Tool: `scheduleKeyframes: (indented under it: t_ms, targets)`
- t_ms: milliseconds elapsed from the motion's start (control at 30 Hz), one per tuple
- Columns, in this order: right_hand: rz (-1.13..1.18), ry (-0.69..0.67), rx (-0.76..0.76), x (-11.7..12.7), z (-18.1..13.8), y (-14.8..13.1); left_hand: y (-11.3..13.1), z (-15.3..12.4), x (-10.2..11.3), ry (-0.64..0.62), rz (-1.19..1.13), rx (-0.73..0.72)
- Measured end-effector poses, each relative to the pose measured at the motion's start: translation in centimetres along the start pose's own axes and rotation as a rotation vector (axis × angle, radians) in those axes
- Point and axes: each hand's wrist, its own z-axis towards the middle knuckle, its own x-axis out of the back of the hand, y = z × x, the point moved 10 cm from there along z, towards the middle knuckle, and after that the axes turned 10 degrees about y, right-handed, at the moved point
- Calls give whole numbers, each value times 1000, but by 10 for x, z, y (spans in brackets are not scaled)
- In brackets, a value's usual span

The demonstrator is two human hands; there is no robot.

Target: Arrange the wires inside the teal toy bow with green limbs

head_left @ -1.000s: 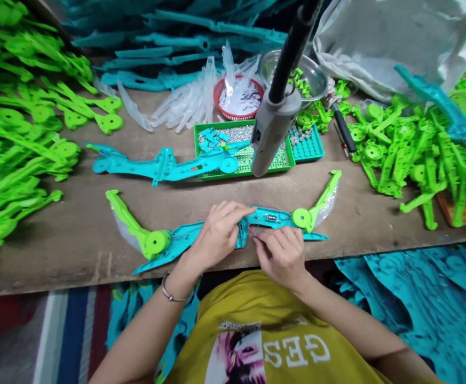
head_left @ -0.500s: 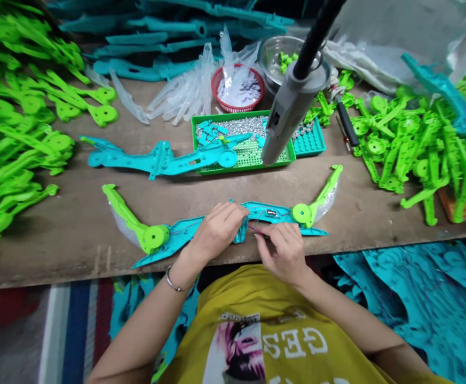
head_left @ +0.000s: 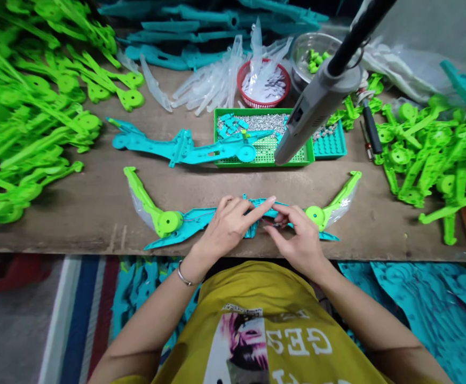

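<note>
A blue plastic bow half-shell (head_left: 195, 226) lies along the table's near edge. Lime green limbs (head_left: 140, 194) with clear covers are fitted at its two ends, each with a round disc. My left hand (head_left: 227, 224) rests on the middle of the shell, its index finger stretched out to the right; its thumb is hidden. Just right of centre, my right hand (head_left: 299, 234) is closed in a pinch on a thin wire (head_left: 265, 220). Fingers cover most of the wiring in the shell's right half.
Behind lies another blue bow shell (head_left: 204, 152), partly over a green tray (head_left: 265, 164) of screws. A grey tool (head_left: 308, 112) hangs above it. Green parts pile up left (head_left: 24, 122) and right (head_left: 428, 154). A red basket (head_left: 262, 101), metal bowl (head_left: 297, 58) and screwdriver (head_left: 371, 128) stand farther back.
The view has shifted. My left index finger now stretches out over the shell, while my right fingers have come up beside it with the wire, covering the small metal part seen before.
</note>
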Motion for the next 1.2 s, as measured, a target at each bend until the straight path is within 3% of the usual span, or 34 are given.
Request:
scheduleKeyframes:
  t_ms: [167,533,767,1033,1200]
  targets:
    - [83,-32,-112,-2,4,12,-6,0,3,65,-59,22]
    - [120,-33,-193,-5,17,31,-6,-1,1,60,-102,107]
    - [120,-169,-270,-17,25,34,-11,-6,5,96,-123,176]
    - [132,-222,-342,-25,29,39,-10,-15,16,225,-213,312]
    - [246,-238,-497,-31,21,52,-3,-21,21,350,-217,374]
